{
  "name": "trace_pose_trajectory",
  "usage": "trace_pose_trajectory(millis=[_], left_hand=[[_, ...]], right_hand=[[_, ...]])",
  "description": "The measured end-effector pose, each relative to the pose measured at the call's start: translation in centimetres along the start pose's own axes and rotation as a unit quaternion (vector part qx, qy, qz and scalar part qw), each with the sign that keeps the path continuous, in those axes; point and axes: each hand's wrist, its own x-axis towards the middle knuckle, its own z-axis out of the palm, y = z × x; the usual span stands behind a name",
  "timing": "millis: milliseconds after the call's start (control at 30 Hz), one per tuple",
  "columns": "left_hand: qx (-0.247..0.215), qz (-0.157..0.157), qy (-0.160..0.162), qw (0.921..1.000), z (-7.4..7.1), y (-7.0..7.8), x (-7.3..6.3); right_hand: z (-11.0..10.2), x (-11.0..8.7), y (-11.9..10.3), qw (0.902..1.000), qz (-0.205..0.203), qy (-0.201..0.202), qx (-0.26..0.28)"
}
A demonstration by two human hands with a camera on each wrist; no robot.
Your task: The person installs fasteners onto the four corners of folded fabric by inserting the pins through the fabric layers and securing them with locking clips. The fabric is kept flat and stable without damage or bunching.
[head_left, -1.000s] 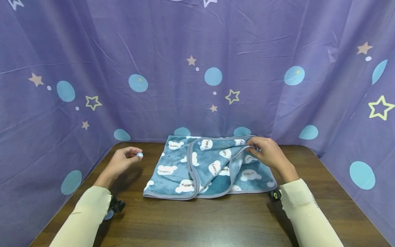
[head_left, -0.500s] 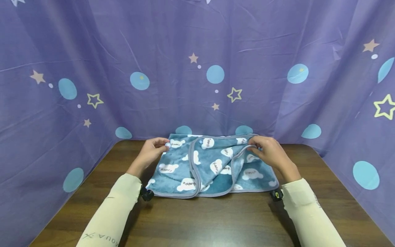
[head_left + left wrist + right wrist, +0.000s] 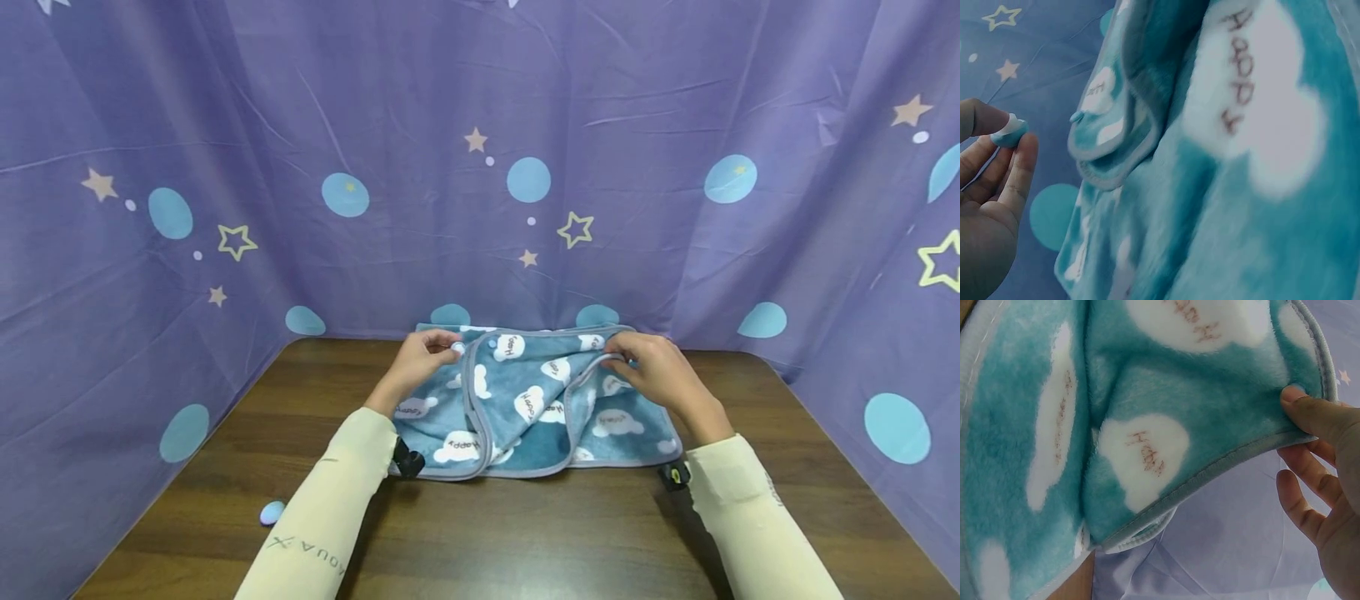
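A teal blanket [image 3: 531,404] with white bear-like patches reading "Happy" and a grey bound edge lies across the back of the table, partly folded over itself. My right hand [image 3: 651,368] pinches its edge between thumb and fingers; the right wrist view shows the thumb [image 3: 1297,397] on top. With thumb and fingertips, my left hand [image 3: 416,367] pinches a small rounded blue-and-white piece [image 3: 1011,130], held over the blanket's left part beside the fold. On the folded flap near that hand sits a small blue knob [image 3: 1077,117], also visible from the head.
Another blue-and-white rounded piece [image 3: 272,512] lies on the wooden table [image 3: 525,542] beside my left sleeve. A purple curtain [image 3: 435,167] with stars and dots surrounds the table at the back and sides.
My left hand has moved right with its blue-and-white piece, from left of the blanket to over it. The loose piece by my sleeve has come into fuller view. My right hand stays put.
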Motion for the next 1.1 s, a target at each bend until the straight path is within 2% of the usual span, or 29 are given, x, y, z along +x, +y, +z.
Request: trace_pose_trajectory(millis=[200, 367, 600, 633, 700, 833, 867, 1100], left_hand=[[0.002, -0.007, -0.012, 0.9999, 2.1, 0.1, 0.6], [-0.002, 0.0, -0.025, 0.9997, 4.0, 0.7, 1.1], [-0.016, 0.021, -0.046, 0.9986, 6.6, 1.8, 1.9], [-0.017, 0.021, -0.051, 0.9983, 6.9, 2.5, 1.7], [-0.02, 0.026, -0.055, 0.998, 7.7, 3.0, 1.9], [-0.014, 0.027, -0.065, 0.9975, 8.9, 3.7, 2.0], [-0.011, 0.031, -0.064, 0.9974, 9.2, 3.4, 2.2], [-0.001, 0.043, -0.083, 0.9956, 10.8, 4.1, 2.3]], right_hand=[[0.1, 0.1, -0.1, 1.0, -0.001, -0.004, -0.002], [0.1, 0.1, -0.2, 1.0, -0.005, -0.005, -0.006], [0.3, 0.2, -0.2, 0.9999, -0.005, -0.013, -0.004], [0.3, 0.2, -0.2, 0.9999, -0.007, -0.013, -0.003], [0.3, 0.1, -0.2, 0.9998, -0.009, -0.015, -0.001], [0.3, 0.0, -0.3, 0.9996, -0.01, -0.025, 0.005], [0.3, 0.0, -0.3, 0.9995, -0.01, -0.029, 0.007], [0.6, 0.0, -0.4, 0.999, -0.011, -0.041, 0.012]])
